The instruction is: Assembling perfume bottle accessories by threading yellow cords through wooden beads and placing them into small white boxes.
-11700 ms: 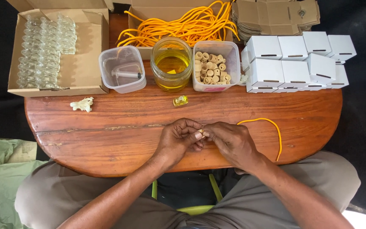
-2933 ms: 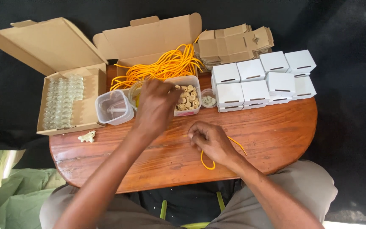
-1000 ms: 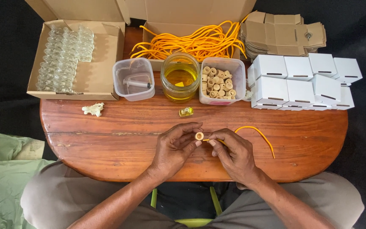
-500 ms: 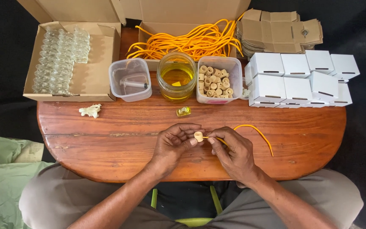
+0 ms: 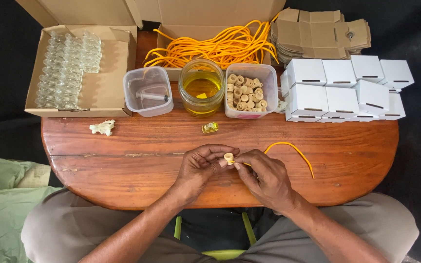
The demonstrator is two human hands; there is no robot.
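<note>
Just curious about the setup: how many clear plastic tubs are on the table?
2: one tub left of the yellow-liquid jar, another tub, holding cork rings, right of it. None seems hidden.

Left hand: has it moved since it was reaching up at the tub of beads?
Yes. The left hand has come back from the bead tub toward the table's near edge, fingers pinching a small bead.

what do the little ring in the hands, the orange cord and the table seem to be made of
The ring, pinched between left hand and right hand, looks like cork or pale wood: matte, beige, with a centre hole. The orange cord looks like smooth plastic or waxed string, since it holds a springy curve. The table looks like varnished reddish wood with visible grain and a plank seam.
</note>
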